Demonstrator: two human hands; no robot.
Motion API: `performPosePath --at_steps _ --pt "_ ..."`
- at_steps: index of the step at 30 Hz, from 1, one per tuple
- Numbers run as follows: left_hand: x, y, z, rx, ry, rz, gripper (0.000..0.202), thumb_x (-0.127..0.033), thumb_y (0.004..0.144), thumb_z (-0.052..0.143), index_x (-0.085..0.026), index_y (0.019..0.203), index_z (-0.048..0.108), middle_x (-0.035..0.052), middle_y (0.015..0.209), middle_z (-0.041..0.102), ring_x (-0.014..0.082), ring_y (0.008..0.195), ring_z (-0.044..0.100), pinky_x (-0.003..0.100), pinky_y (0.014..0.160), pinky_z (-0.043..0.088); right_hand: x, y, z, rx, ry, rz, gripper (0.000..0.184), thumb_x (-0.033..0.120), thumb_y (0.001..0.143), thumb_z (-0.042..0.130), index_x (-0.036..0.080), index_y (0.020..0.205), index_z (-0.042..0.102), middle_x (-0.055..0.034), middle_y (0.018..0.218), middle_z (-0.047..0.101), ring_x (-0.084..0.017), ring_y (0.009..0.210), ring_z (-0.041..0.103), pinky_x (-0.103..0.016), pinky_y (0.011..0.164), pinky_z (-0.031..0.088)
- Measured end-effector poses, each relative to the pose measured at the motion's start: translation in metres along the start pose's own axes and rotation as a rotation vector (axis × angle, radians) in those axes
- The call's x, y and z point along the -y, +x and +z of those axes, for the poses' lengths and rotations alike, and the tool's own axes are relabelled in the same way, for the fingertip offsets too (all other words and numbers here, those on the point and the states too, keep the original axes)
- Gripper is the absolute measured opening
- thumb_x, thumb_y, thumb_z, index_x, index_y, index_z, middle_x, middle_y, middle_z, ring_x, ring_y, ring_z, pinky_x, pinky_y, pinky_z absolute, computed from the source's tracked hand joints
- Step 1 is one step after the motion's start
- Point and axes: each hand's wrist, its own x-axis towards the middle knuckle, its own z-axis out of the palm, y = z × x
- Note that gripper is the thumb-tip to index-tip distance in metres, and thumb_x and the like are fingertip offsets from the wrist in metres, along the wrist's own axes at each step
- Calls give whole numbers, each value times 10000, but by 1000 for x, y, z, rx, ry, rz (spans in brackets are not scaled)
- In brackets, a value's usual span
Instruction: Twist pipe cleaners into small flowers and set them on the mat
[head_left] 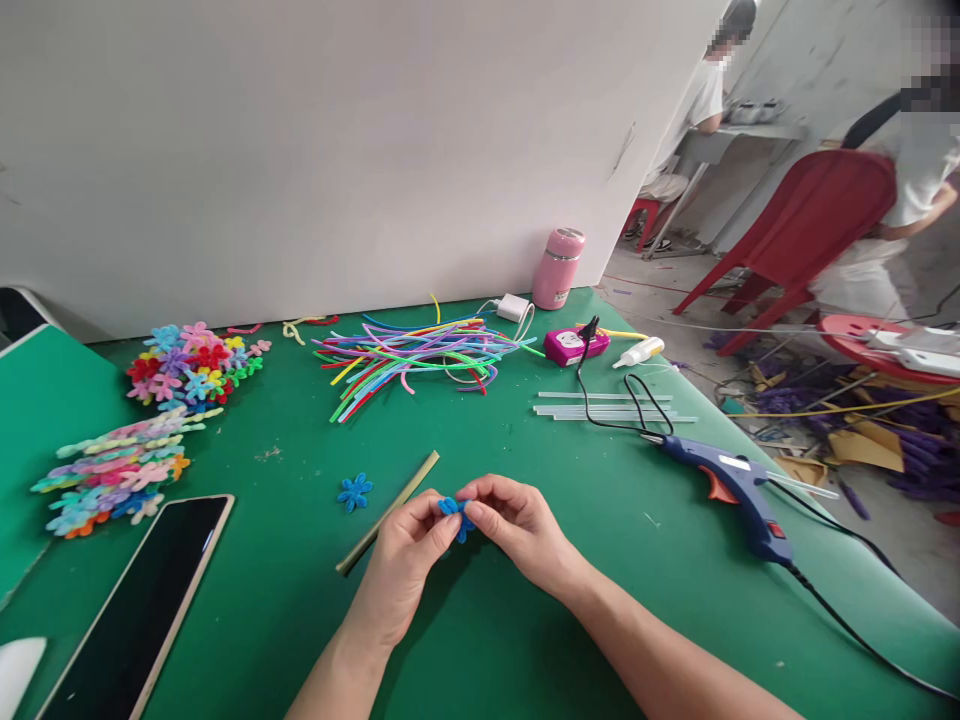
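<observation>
Between my two hands is a small blue fuzzy flower (459,520), apparently bent from pipe cleaner. My left hand (401,555) pinches its left petals with thumb and fingertips. From the other side, my right hand (521,525) grips the flower's right part, and the fingers hide some of it. A second blue flower (355,492) lies flat on the green table, to the left of my hands. Beside my left hand, partly behind it, rests a thin olive-coloured stick or strip (409,485), set at a slant.
Finished fuzzy flowers (191,365) are heaped at the left, near a phone (150,610). Loose pipe cleaners (420,355) lie at the back. Glue sticks (607,410), a corded glue gun (731,480) and a pink flask (559,268) are on the right. Two people sit beyond.
</observation>
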Motion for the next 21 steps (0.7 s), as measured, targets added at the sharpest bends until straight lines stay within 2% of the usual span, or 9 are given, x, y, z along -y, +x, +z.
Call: performPosePath --at_steps 4,9,21 --pt "2 0 -1 5 -9 -11 230 -333 676 630 -151 579 530 -33 586 385 103 584 347 218 552 321 0 -1 -1 -4 -156 -78 228 379 775 541 153 755 569 0 633 539 -98 563 473 -226 539 396" --pt "8 1 -5 40 6 -20 261 -322 745 576 -154 564 491 -39 579 352 100 586 328 216 551 309 1 -3 -2 10 -405 -266 138 263 815 495 162 755 567 -8 670 533 -101 595 476 -219 555 394" --pt "13 0 -7 107 -114 -51 178 -282 789 534 -156 663 541 -31 638 397 102 626 351 220 601 330 1 -2 -2 -20 -449 -296 125 242 844 448 170 768 515 -1 677 511 -99 599 466 -212 566 393"
